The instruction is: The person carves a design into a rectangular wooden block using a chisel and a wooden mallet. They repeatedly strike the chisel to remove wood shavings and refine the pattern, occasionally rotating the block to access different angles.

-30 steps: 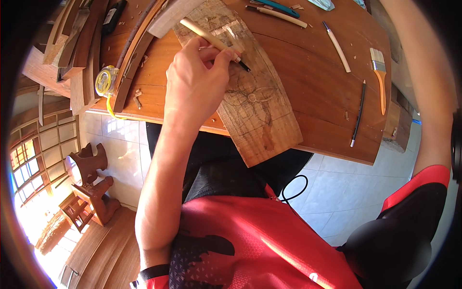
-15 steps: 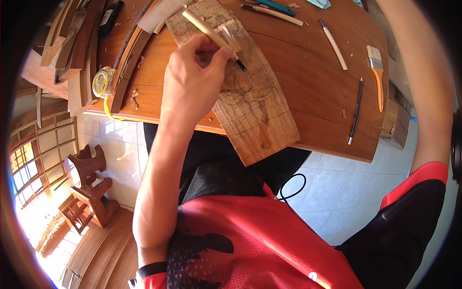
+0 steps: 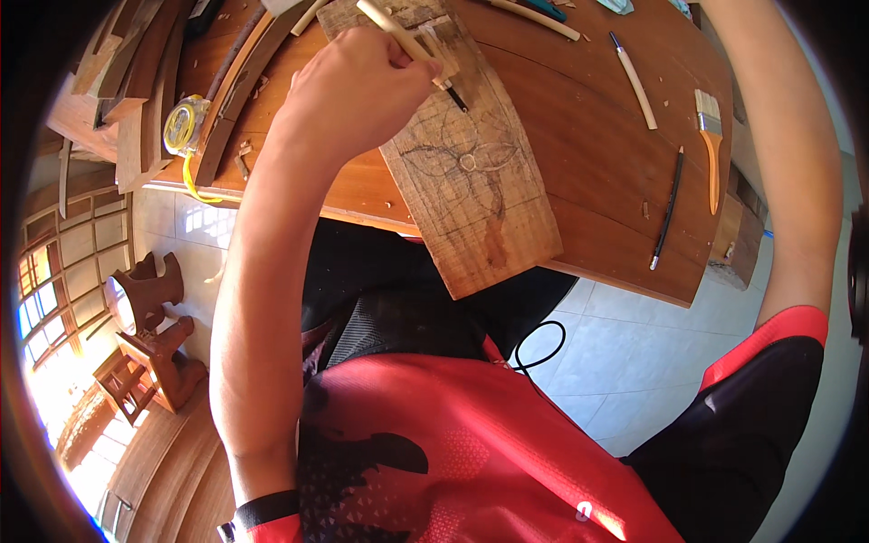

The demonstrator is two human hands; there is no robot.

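My left hand (image 3: 358, 90) is closed on a carving tool (image 3: 385, 23) with a pale wooden handle and a dark tip. It is over a weathered plank (image 3: 502, 235), which lies at an angle across the wooden table (image 3: 588, 163) and overhangs its near edge. Pencil lines on the plank form a flower with a small circle at its centre, below the tool's tip. My right forearm (image 3: 787, 172) runs up along the right edge of the view, and its hand is out of frame.
Right on the table lie a brush (image 3: 709, 145), a dark pencil (image 3: 666, 208) and another pale-handled tool (image 3: 634, 81). More tools lie at the back. A yellow tape measure (image 3: 186, 127) and stacked wood (image 3: 136, 136) are at left. Carved wooden furniture (image 3: 154, 362) stands on the floor at lower left.
My left hand and forearm have moved up and to the left over the plank, the tool still held, and the wrist has turned so more of the back of the hand shows.
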